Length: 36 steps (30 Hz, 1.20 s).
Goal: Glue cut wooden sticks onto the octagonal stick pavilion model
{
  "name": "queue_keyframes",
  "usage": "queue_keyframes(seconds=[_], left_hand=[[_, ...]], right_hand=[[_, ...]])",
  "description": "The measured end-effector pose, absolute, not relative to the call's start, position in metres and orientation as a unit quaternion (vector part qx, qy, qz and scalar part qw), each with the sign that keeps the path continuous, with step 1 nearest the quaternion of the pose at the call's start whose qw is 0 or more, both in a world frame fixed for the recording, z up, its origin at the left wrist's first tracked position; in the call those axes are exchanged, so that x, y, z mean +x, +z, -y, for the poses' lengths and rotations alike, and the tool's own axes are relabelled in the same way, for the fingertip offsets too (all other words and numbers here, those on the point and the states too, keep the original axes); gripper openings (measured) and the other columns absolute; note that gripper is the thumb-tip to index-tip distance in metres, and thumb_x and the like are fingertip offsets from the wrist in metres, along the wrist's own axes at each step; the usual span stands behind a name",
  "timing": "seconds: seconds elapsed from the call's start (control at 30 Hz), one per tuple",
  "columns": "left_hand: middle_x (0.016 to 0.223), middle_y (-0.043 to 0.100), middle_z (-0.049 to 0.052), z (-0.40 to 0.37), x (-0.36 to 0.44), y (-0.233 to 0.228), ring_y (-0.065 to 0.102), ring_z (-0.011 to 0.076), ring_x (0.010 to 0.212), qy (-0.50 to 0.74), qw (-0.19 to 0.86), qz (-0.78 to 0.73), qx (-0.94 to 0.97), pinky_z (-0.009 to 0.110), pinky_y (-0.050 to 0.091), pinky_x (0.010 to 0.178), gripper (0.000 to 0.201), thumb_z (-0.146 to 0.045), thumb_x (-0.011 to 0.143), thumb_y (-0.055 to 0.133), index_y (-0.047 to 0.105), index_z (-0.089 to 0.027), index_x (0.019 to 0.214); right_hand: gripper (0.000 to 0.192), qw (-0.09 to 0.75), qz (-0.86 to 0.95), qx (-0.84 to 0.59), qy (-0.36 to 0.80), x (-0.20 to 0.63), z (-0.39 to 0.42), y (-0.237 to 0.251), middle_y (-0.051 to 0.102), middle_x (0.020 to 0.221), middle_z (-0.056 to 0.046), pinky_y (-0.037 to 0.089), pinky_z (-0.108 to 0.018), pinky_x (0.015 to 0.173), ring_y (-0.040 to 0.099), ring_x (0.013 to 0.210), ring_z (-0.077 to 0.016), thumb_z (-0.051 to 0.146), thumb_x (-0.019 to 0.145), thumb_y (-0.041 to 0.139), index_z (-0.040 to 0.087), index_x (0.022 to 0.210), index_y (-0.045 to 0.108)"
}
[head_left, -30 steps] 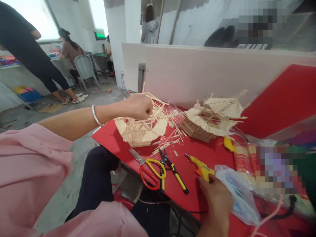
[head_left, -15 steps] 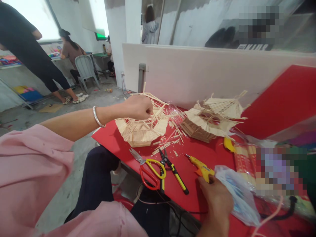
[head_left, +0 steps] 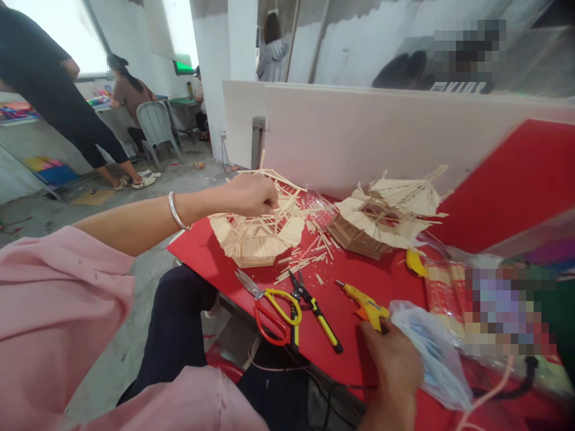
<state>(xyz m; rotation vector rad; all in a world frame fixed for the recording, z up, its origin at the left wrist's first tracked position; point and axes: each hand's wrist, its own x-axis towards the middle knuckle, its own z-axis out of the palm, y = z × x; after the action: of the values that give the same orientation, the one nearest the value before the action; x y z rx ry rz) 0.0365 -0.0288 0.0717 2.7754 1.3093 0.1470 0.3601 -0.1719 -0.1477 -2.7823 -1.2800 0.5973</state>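
Note:
My left hand (head_left: 254, 194), with a silver bangle on the wrist, is closed at the upper frame of a small pavilion model (head_left: 256, 242) built of thin wooden sticks. What its fingertips pinch is hidden. At the lower right, my right hand (head_left: 393, 359) grips the handle of a yellow hot glue gun (head_left: 365, 302), whose nozzle points left over the red tabletop. Between my hands lie scissors (head_left: 272, 311) with one red and one yellow handle, and black-and-yellow pliers (head_left: 318, 311). Loose sticks (head_left: 309, 257) are strewn beside the model.
A second stick model (head_left: 381, 218) stands at the back right. A plastic bag (head_left: 431, 353) and packets of sticks (head_left: 444, 293) lie right of the glue gun. Cables hang along the table's front edge. A white board (head_left: 359, 131) rises behind; other people are farther off.
Almost nothing differs. My left hand stays at the model, and my right hand keeps its grip on the glue gun, with only a tiny shift in view.

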Motion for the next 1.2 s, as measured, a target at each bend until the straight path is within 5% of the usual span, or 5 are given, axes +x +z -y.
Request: queue_keyframes(seconds=[0.33, 0.53, 0.8, 0.97, 1.2], left_hand=[[0.069, 0.070, 0.004, 0.026, 0.034, 0.070, 0.051, 0.0124, 0.061, 0.096, 0.089, -0.411, 0.902, 0.030, 0.029, 0.060, 0.013, -0.019, 0.074, 0.061, 0.072, -0.018, 0.066], [0.075, 0.069, 0.004, 0.046, 0.008, 0.060, 0.057, 0.0125, 0.068, 0.386, 0.078, -0.409, 0.823, 0.029, 0.040, 0.065, 0.018, -0.031, 0.085, 0.061, 0.071, -0.020, 0.075], [0.102, 0.068, 0.004, 0.101, -0.021, -0.040, 0.043, 0.0068, 0.052, 0.568, 0.110, -0.452, 0.679, 0.025, 0.037, 0.048, 0.022, -0.030, 0.080, 0.065, 0.066, -0.023, 0.100], [0.107, 0.074, 0.004, 0.094, 0.001, -0.055, 0.048, 0.0084, 0.054, 0.537, 0.066, -0.520, 0.661, 0.024, 0.044, 0.054, 0.043, -0.038, 0.078, 0.074, 0.064, -0.024, 0.117], [0.090, 0.077, 0.002, 0.080, 0.012, -0.063, 0.053, 0.0101, 0.052, 0.573, 0.046, -0.519, 0.632, 0.026, 0.048, 0.057, 0.031, -0.043, 0.085, 0.070, 0.071, -0.023, 0.108]], right_hand=[[0.060, 0.017, 0.410, -0.895, 0.174, 0.357, 0.170, -0.144, 0.070, 0.121, -0.020, 0.051, -0.040, 0.086, 0.067, 0.109, -0.0378, 0.048, 0.086, 0.042, 0.014, 0.132, 0.062], [0.057, 0.030, 0.416, -0.902, 0.108, 0.342, 0.186, -0.135, 0.071, 0.111, -0.023, 0.052, -0.041, 0.076, 0.069, 0.100, -0.0368, 0.047, 0.090, 0.038, 0.012, 0.127, 0.065], [0.022, 0.471, 0.734, -0.484, -0.067, 0.222, 0.142, -0.070, 0.074, 0.098, -0.006, 0.051, -0.028, 0.083, 0.066, 0.089, -0.0168, 0.028, 0.094, 0.056, 0.025, 0.106, 0.074], [0.026, 0.410, 0.791, -0.389, -0.236, 0.182, 0.078, -0.036, 0.073, 0.115, -0.001, 0.046, -0.027, 0.080, 0.060, 0.087, -0.0157, 0.022, 0.092, 0.063, 0.029, 0.116, 0.070], [0.018, 0.375, 0.808, -0.356, -0.281, 0.179, 0.060, -0.026, 0.076, 0.105, 0.005, 0.041, -0.026, 0.072, 0.050, 0.076, -0.0149, 0.021, 0.092, 0.064, 0.029, 0.105, 0.073]])
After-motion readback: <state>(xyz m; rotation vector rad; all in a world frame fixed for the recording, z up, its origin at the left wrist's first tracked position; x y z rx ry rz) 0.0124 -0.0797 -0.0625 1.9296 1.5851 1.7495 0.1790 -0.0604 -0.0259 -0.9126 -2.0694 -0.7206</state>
